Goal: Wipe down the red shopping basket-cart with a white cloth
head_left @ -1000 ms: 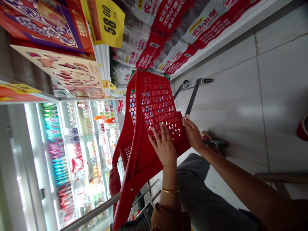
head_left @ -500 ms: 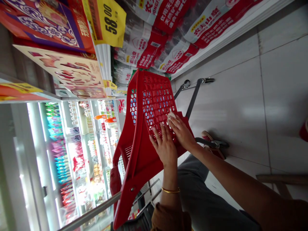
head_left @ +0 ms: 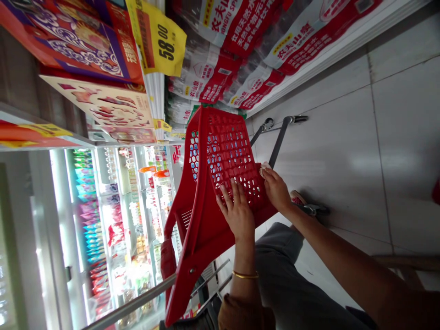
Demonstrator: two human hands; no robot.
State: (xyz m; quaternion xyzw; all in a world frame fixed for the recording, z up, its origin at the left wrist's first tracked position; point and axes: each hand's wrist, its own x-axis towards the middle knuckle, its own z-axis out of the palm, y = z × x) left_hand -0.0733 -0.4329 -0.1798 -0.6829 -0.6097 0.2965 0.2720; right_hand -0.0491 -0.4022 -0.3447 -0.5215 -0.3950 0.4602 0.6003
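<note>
A red plastic shopping cart [head_left: 202, 215] with a perforated side stands in front of me. My left hand [head_left: 238, 211], a gold bangle at its wrist, lies flat against the cart's holed side panel with fingers spread. My right hand [head_left: 277, 189] is closed on a crumpled white cloth or tissue [head_left: 264, 167], pressed at the cart's lower edge. Most of the white piece is hidden under the fingers.
Shrink-wrapped packs of bottled water [head_left: 220, 78] line a low shelf beyond the cart. Boxed goods [head_left: 103, 101] and a yellow price tag [head_left: 167, 43] are at upper left. A lit display case [head_left: 120, 220] lies left. Grey tiles [head_left: 343, 151] form the floor.
My right hand has slid with the white piece from the holed panel to the cart's lower edge, away from my left hand. The left hand stays on the panel.
</note>
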